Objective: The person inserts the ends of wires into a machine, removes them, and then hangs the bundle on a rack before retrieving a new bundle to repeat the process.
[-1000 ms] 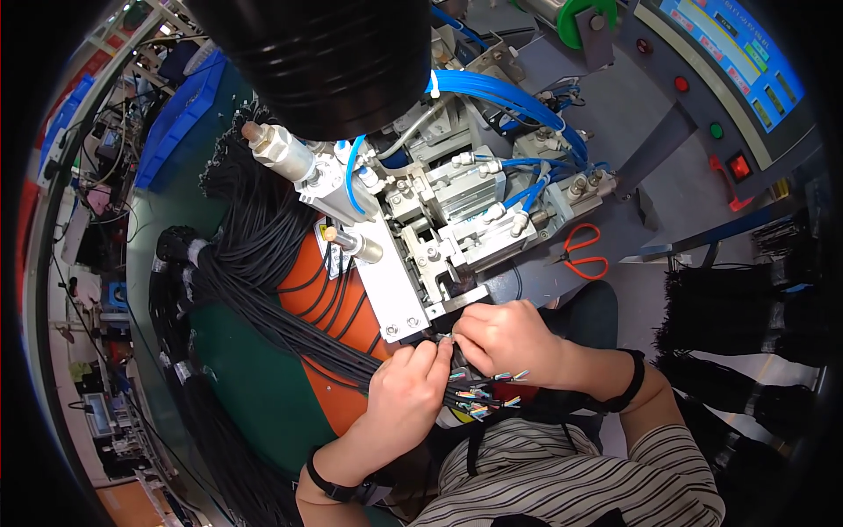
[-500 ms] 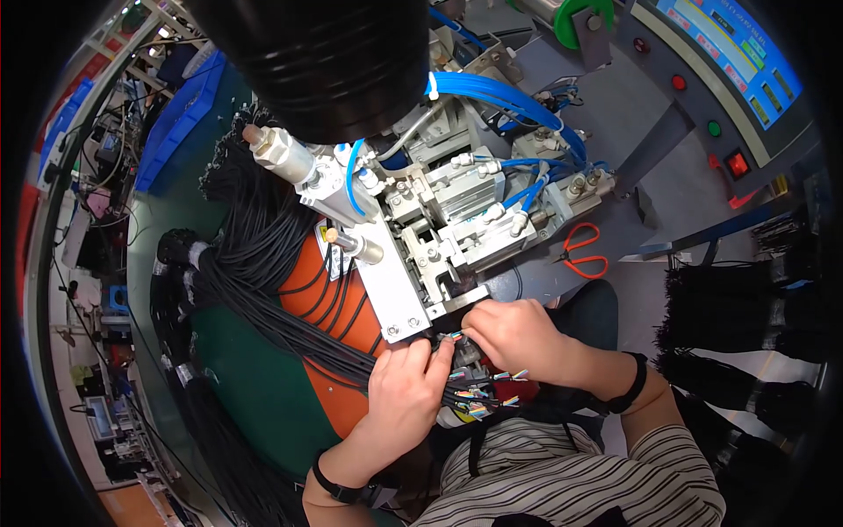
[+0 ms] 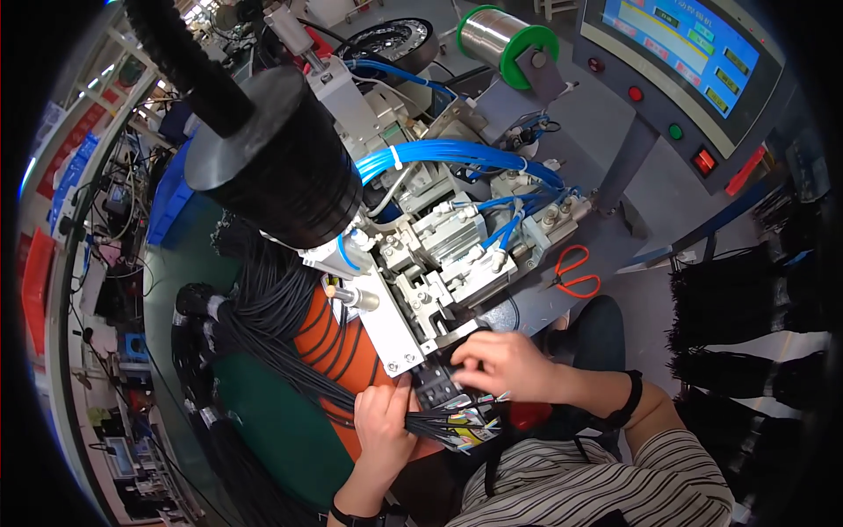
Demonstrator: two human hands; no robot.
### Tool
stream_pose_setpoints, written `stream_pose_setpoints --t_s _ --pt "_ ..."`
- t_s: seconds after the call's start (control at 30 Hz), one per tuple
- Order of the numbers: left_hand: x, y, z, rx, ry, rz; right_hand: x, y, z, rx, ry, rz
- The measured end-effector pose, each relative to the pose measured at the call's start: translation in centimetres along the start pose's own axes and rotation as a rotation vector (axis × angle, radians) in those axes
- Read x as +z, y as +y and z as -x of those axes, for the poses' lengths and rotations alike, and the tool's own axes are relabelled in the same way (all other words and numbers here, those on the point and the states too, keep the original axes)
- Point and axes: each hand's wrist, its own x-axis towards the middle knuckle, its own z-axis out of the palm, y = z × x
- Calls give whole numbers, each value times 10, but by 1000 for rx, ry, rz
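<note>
Hands work at the front edge of a metal machine (image 3: 439, 290) on a green-topped bench (image 3: 263, 430). Left hand (image 3: 384, 430) is closed around a bundle of black cables (image 3: 430, 426), fingers pressed together over the cable run, thumb side up toward the machine's white base plate (image 3: 391, 329). Cable ends with coloured wire tips and yellow labels (image 3: 470, 432) fan out just right of that hand, lying between the two hands near the person's lap. Right hand (image 3: 500, 364) sits just right of the plate's lower corner, fingers curled down onto the black fixture block (image 3: 436, 384) at the machine's mouth; fingertips touch it, but whether they pinch a wire cannot be told, since they hide the contact. Black wristband (image 3: 625, 401) on right wrist, dark watch strap (image 3: 356, 516) on left wrist, striped shirt (image 3: 606, 483) below. Rest of the black cables drape over an orange panel (image 3: 338, 347) left of the plate and trail down the bench. Blue air hoses (image 3: 448, 156) loop over the top of the machine. Large black cylinder (image 3: 272, 167) stands upper left. Orange-handled scissors (image 3: 575, 272) lie on the grey surface right of the machine, well apart from the hands. Solder spool with green flange (image 3: 505, 37) sits up top, control panel with screen and buttons (image 3: 676, 61) upper right. More black cable bundles (image 3: 746, 299) hang at far right.
</note>
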Motion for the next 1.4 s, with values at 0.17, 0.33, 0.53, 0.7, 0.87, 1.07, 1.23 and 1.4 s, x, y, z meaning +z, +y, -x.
stream_pose_setpoints --t_s 0.17,0.33,0.53,0.7,0.87,1.07,1.23,1.4 --pt "-7 6 -10 22 36 66 7 -14 -5 -300 -142 -482" --pt "-8 9 -12 113 57 411 17 -2 -1 -99 -123 -506" --pt "-3 10 -9 112 173 347 18 -11 3 172 -80 -820" --pt "4 15 -16 43 175 400 11 -10 -1 469 -173 -1145" --pt "7 18 -21 103 189 404 10 -12 -6 550 -283 -1061" --pt "3 22 -26 32 221 395 20 -19 3 365 -50 -1110" --pt "6 19 -23 72 252 426 24 -26 12 57 -22 -614" --pt "4 21 -25 62 284 453 34 -28 10 -351 237 81"
